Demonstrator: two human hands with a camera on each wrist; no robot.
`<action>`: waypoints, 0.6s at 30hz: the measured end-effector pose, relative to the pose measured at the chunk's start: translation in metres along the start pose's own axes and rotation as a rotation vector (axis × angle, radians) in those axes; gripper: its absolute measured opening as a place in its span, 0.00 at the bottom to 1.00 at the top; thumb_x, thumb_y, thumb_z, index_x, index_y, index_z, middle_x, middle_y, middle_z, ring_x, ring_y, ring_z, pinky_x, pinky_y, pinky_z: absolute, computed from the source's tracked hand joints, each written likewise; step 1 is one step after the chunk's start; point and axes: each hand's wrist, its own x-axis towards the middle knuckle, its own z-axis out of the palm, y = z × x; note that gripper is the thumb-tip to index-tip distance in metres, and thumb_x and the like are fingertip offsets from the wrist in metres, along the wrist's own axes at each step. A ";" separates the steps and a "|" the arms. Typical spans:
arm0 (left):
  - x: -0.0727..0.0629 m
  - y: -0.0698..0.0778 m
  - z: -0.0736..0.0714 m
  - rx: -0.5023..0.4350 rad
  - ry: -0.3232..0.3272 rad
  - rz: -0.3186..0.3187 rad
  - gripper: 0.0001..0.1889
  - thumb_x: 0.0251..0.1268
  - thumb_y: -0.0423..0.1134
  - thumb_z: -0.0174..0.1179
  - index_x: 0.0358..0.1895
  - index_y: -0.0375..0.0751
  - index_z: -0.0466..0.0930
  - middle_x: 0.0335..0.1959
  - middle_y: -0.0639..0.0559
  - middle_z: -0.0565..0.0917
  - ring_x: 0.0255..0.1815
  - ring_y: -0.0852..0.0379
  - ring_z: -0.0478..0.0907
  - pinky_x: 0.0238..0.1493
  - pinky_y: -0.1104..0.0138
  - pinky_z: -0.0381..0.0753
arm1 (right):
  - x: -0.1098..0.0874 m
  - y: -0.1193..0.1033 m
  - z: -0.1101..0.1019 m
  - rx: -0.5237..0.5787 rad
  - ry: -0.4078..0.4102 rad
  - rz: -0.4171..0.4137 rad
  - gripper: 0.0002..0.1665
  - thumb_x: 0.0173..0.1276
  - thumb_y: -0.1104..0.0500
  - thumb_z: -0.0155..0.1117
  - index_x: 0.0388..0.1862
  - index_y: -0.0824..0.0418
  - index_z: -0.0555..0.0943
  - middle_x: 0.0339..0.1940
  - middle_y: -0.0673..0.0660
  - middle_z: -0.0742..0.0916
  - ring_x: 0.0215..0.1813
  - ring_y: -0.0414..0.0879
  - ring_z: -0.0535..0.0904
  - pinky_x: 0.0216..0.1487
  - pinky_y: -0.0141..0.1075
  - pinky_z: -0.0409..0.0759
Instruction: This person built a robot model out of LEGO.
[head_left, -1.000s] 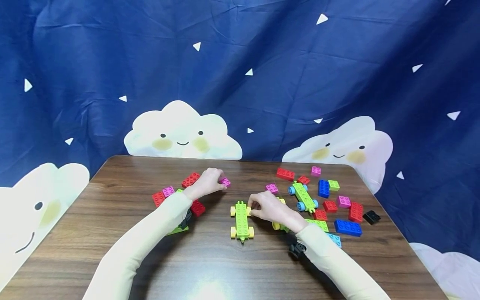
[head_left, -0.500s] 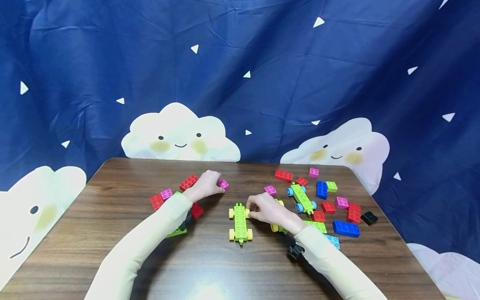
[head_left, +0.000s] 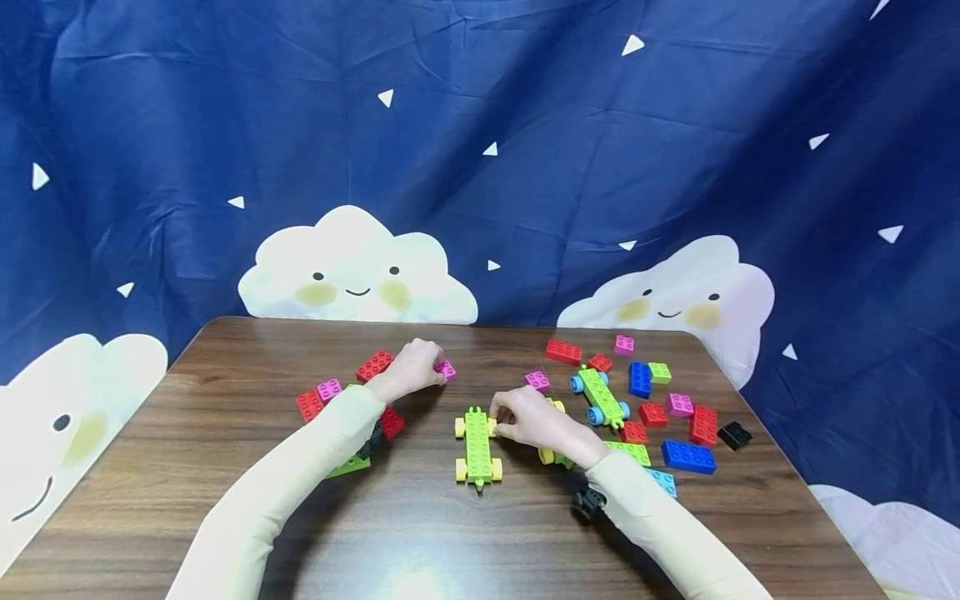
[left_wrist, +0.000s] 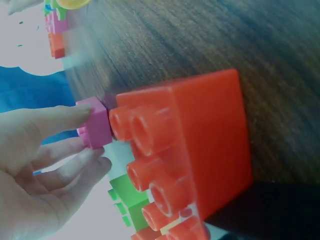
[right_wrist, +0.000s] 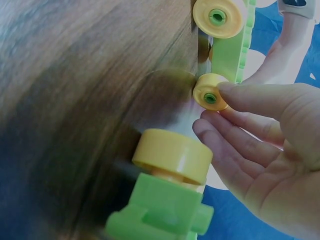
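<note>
The toy car base (head_left: 477, 446) is coloured lime green, and its wheels (head_left: 461, 427) yellow. The small brick (left_wrist: 100, 126) is coloured pink. Brown wood grain is seen on the table (head_left: 337, 533). The dark blue backdrop (head_left: 300, 100) is decorated with white clouds (head_left: 356, 243) and white triangles (head_left: 633, 45).

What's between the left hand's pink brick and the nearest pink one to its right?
The head view shows bare table between the held brick and the loose one.

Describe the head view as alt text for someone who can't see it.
A person's left hand grips a small pink brick while the right hand pinches a yellow wheel of a green wheeled base, on a brown table scattered with colorful bricks.
</note>
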 end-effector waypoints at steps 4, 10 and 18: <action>0.000 0.000 -0.002 -0.041 -0.002 -0.002 0.10 0.57 0.40 0.72 0.33 0.35 0.85 0.27 0.47 0.85 0.26 0.57 0.71 0.31 0.68 0.74 | 0.000 0.000 -0.001 0.000 0.002 -0.008 0.07 0.61 0.63 0.72 0.35 0.62 0.82 0.32 0.55 0.89 0.34 0.40 0.83 0.37 0.27 0.80; -0.006 0.004 -0.010 -0.100 0.007 0.013 0.14 0.57 0.38 0.71 0.44 0.33 0.86 0.39 0.42 0.88 0.37 0.54 0.80 0.46 0.62 0.85 | 0.000 0.000 -0.002 0.006 -0.003 0.005 0.06 0.61 0.64 0.71 0.36 0.63 0.82 0.33 0.56 0.89 0.33 0.41 0.83 0.36 0.27 0.80; -0.029 0.014 -0.019 -0.198 -0.020 0.058 0.17 0.56 0.39 0.72 0.47 0.35 0.86 0.42 0.43 0.89 0.43 0.52 0.85 0.50 0.61 0.85 | 0.000 0.000 -0.002 0.002 0.002 0.007 0.06 0.61 0.64 0.71 0.36 0.63 0.83 0.33 0.57 0.89 0.33 0.40 0.83 0.37 0.27 0.80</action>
